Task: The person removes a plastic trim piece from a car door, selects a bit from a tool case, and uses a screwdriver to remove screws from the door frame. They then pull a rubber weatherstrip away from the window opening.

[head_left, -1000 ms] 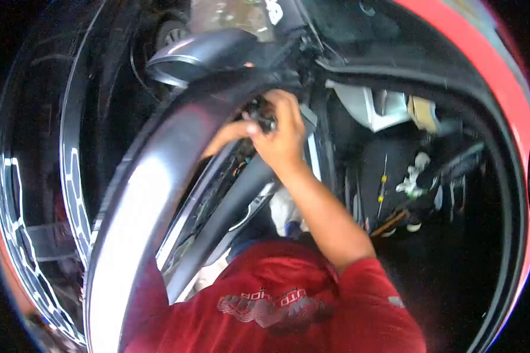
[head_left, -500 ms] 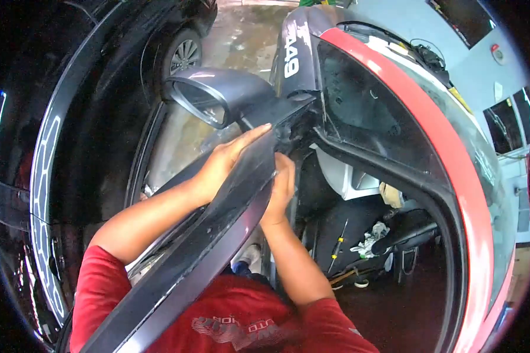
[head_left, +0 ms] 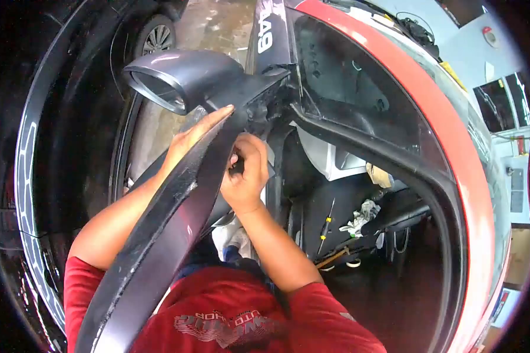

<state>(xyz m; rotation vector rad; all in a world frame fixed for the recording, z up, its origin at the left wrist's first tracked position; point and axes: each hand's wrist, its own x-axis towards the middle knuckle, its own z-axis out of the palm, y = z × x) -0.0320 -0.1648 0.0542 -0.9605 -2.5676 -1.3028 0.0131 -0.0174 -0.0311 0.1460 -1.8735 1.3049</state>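
A dark grey car door [head_left: 179, 226] stands open, its edge running diagonally up from the lower left. Near its upper front corner sits a grey side mirror [head_left: 209, 67]. My left hand [head_left: 188, 144] lies along the outer side of the door just below the mirror, fingers stretched out and touching it. On the inner side, my right hand [head_left: 247, 176] is closed, with fingers curled close to the door edge beneath the mirror mount. What lies between those fingers is hidden; a small dark piece shows beside them.
A red-framed car opening [head_left: 418, 100] curves along the right. Inside lie a screwdriver [head_left: 325, 226] with a yellow-and-black handle and a crumpled wrapper [head_left: 362, 217]. Close on the left stands a black car [head_left: 70, 147]. A grey fender marked 449 [head_left: 271, 35] is ahead.
The view has shifted, so the mirror and door appear further left and higher. My right hand's fingers, upright along the door's inner side before, are now curled. My left hand stays against the door.
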